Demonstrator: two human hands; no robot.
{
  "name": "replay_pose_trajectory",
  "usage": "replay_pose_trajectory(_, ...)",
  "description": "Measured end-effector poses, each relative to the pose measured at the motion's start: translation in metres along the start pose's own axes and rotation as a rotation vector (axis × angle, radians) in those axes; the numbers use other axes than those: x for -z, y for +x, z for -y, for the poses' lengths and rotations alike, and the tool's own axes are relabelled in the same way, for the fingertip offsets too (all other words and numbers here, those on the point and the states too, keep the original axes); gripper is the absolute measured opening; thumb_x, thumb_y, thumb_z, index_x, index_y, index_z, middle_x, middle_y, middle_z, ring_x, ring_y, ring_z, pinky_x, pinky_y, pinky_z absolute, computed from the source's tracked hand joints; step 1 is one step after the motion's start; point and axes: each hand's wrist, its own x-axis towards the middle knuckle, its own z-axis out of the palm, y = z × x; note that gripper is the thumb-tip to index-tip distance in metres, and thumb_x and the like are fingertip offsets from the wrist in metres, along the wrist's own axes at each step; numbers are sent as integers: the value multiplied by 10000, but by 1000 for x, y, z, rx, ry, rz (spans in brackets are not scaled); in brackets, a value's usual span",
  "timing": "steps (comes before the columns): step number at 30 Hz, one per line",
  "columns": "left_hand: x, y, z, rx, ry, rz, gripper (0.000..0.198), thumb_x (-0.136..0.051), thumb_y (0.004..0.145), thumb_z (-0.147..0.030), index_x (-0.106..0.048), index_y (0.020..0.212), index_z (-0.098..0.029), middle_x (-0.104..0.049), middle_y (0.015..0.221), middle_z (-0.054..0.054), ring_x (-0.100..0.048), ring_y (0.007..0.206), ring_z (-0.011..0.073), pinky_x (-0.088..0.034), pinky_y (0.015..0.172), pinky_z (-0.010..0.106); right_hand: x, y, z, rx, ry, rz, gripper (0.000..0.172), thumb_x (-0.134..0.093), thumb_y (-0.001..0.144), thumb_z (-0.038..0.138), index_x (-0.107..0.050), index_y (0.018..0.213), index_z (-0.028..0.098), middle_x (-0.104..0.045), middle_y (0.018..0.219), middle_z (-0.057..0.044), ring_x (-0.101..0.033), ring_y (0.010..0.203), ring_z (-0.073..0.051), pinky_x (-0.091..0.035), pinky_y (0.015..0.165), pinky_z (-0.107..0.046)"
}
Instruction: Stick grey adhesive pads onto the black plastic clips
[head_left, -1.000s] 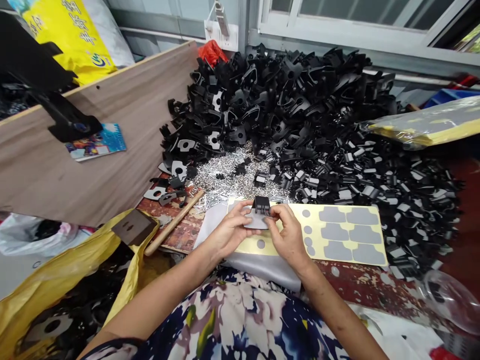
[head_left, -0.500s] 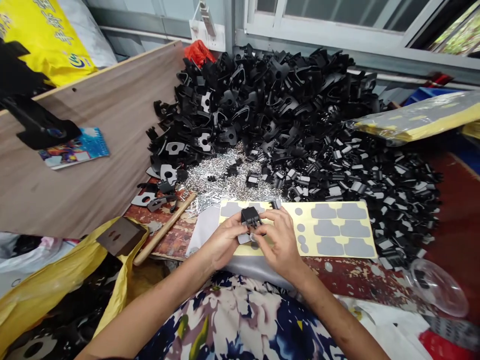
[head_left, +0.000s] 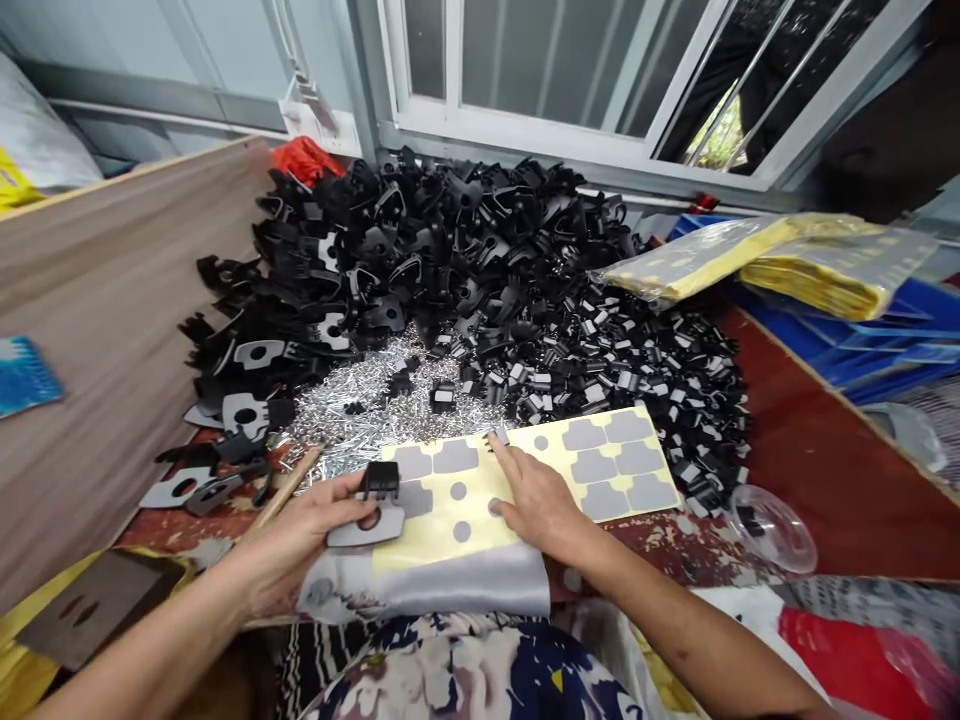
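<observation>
In my left hand point(head_left: 300, 530) is a black plastic clip point(head_left: 382, 480), gripped at its left side. Its lower part carries a flat grey face, and my thumb lies across its round hole. My right hand point(head_left: 544, 505) reaches over a yellow sticker sheet point(head_left: 420, 550) with grey shapes and dots. Its index finger points forward, the tip at a small black piece point(head_left: 496, 438) by the sheet's far edge; touch cannot be made out. The thumb, spread from the index finger, is beside a round grey sticker point(head_left: 495, 507). My other right fingers are mostly hidden.
Beyond the sheet lie a pile of metal pins point(head_left: 360, 385), a heap of black clip parts point(head_left: 435, 240) and smaller black pieces point(head_left: 675, 400). A wooden stick point(head_left: 289, 485) rests at left. A clear plastic cup point(head_left: 776, 530) and bagged sticker sheets point(head_left: 705, 260) are at right.
My hands have moved apart: the left now holds the clip alone at the left, while the right has left it for the sheet. The camera view has turned right.
</observation>
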Motion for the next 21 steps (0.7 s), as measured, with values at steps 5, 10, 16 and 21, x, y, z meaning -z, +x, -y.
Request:
replay_pose_trajectory(5, 53, -4, -96, -563, -176, -435, 80, -690, 861, -134, -664, 917, -186, -787, 890, 24, -737, 849, 173, -616, 751, 269, 48, 66, -16, 36, 145, -18, 418, -772, 944, 281, -721, 1356, 322, -792, 1066, -35, -702, 869, -237, -601, 784, -401)
replay_pose_trajectory(10, 41, -3, -100, -702, -298, -439, 198, -610, 951, -142, -652, 1132, -211, -770, 843, -7, -733, 909, 171, -626, 894, 341, 77, 168, -29, 88, -56, -326, 231, -687, 948, 112, -762, 1147, 202, -732, 1150, -132, -588, 1150, -318, -524, 979, -454)
replay_pose_trajectory(16, -23, 27, 5, -241, -131, 167, 429, -851, 854, -229, -712, 1245, -121, -779, 992, 144, -737, 854, 218, -595, 887, 382, 78, 190, -33, 23, -1, -450, 235, -547, 954, 43, -724, 1019, 183, -668, 1076, -133, -605, 1070, -296, -527, 926, -436)
replay_pose_trajectory(21, -67, 45, 31, -456, -309, 144, 699, -923, 766, -236, -650, 1408, -288, -723, 1265, 100, -685, 1141, 246, -535, 984, 367, 31, 117, 21, -71, 836, -400, 172, -622, 945, 245, -659, 1112, 234, -684, 1070, -63, -674, 807, -201, -598, 618, -327)
